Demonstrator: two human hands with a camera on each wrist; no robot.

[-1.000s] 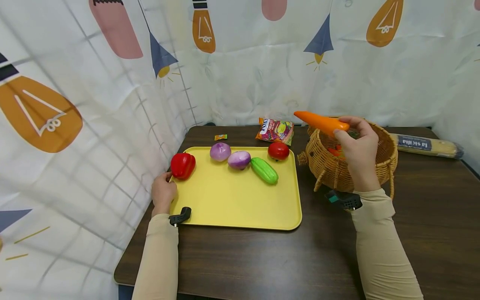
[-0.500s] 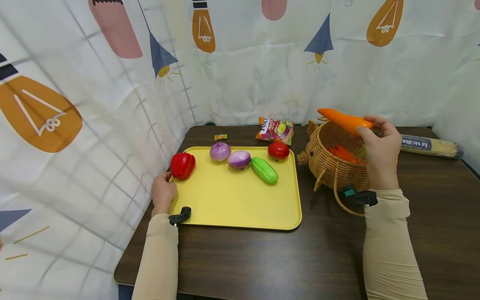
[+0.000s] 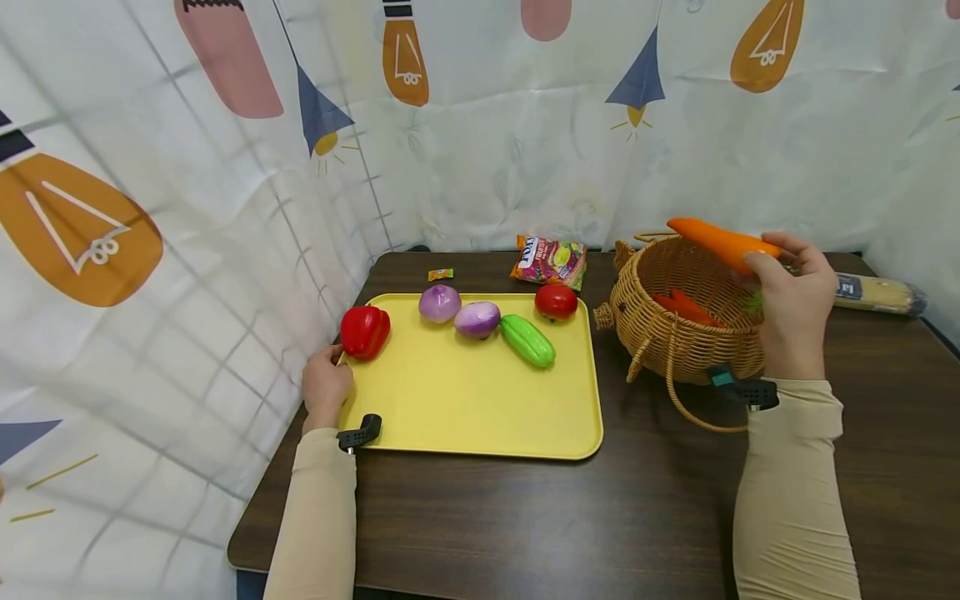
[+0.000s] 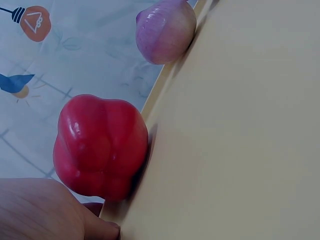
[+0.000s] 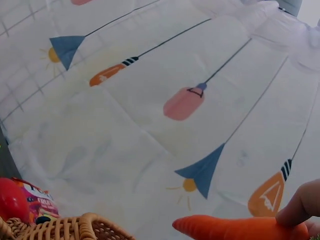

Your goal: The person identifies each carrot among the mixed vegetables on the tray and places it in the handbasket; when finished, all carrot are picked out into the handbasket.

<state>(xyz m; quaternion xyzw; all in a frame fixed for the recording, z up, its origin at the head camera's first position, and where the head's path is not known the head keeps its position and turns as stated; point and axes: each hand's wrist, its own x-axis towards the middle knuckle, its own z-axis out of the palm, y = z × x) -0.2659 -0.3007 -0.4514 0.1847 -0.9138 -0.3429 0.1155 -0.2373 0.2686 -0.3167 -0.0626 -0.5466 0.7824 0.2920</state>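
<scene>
My right hand [image 3: 799, 304] pinches the thick end of an orange carrot [image 3: 712, 238], its tip pointing left, above the right side of a pig-shaped wicker basket [image 3: 651, 340]. Orange-red carrots [image 3: 692, 310] lie inside the basket. At the yellow tray's [image 3: 465, 408] left rim, my left hand [image 3: 327, 387] grips the edge, thumb on top in the left wrist view. Just beyond those fingers sits a red bell pepper [image 4: 100, 147]. Along the tray's far side are a purple onion [image 3: 439, 303], a purple-and-white eggplant-like vegetable [image 3: 477, 320], a green cucumber [image 3: 528, 340] and a red tomato [image 3: 556, 302].
Behind the tray lie a colourful candy bag [image 3: 550, 262] and a small orange-green packet [image 3: 440, 274]. A pack of spaghetti [image 3: 885, 295] rests right of the basket. A rope strap [image 3: 693, 419] hangs from the basket onto the dark table [image 3: 525, 525]. Patterned curtains stand behind and left.
My right hand has moved right with the carrot, from the basket's left part to its right side, uncovering the basket's inside and strap. The left hand and tray have stayed put.
</scene>
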